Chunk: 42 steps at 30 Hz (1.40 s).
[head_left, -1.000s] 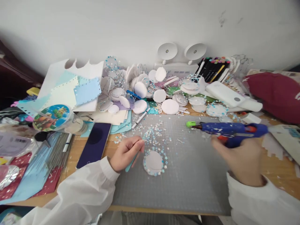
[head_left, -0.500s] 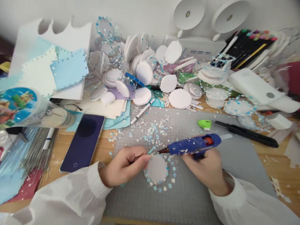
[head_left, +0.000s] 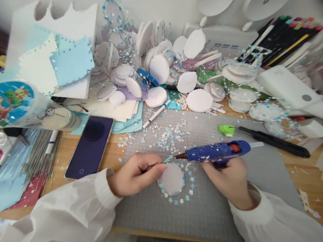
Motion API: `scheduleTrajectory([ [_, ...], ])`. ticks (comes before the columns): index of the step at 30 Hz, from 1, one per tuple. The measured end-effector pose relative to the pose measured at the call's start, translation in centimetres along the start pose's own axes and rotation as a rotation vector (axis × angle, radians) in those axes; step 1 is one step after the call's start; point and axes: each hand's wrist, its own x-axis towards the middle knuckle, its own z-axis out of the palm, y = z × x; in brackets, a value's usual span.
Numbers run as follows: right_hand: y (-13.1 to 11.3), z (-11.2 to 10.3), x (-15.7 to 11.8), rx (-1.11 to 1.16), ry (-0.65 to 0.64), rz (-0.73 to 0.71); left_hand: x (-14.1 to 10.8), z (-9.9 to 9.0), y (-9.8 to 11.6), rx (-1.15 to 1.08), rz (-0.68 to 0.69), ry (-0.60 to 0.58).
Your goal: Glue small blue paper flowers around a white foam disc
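Observation:
My left hand (head_left: 138,174) is closed in a pinch, with a thin light-blue piece (head_left: 167,159) sticking out past the fingertips; its exact kind is unclear. My right hand (head_left: 228,179) grips a blue hot glue gun (head_left: 214,152) flecked with white bits. The gun's dark nozzle points left, its tip at or very near the end of the light-blue piece. Just below lies a white round disc (head_left: 173,179), its edge dotted with small stars, beside my left thumb. A loop of blue and white stars (head_left: 191,192) curves around the disc's right and lower side on the grey cutting mat (head_left: 202,215).
Loose paper stars (head_left: 171,136) are scattered beyond my hands. A phone (head_left: 90,148) and a plastic cup (head_left: 37,107) stand left. A black craft knife (head_left: 277,143) and green clip-like piece (head_left: 226,129) lie right. White discs (head_left: 200,100) pile up behind.
The whole view has shifted slightly, so things sit farther right and higher. More of the light-blue piece shows beyond my left fingertips, close to the nozzle. Both grips stay the same.

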Motion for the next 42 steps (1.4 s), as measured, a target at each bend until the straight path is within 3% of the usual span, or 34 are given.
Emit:
scheduleTrajectory([
  [17, 0.1, 0.1, 0.0, -0.013, 0.003, 0.0, 0.1, 0.0, 0.2, 0.002, -0.002, -0.021],
  [21, 0.2, 0.1, 0.1, -0.066, 0.018, -0.092, 0.2, 0.0, 0.1, -0.006, 0.01, -0.005],
  [25, 0.2, 0.1, 0.2, -0.143, 0.119, -0.197, 0.1, 0.1, 0.2, -0.004, 0.017, 0.012],
  [30, 2.0, -1.1, 0.3, -0.28, 0.295, -0.087, -0.1, 0.1, -0.2, -0.038, -0.007, 0.027],
  [36, 6.7, -5.5, -1.0, -0.382, 0.507, 0.123, 0.0, -0.2, -0.4, -0.026, 0.084, 0.195],
  [42, 8.8, -8.1, -5.1, -0.433, 0.252, 0.316, 0.1, -0.4, -0.5, -0.235, 0.038, 0.349],
])
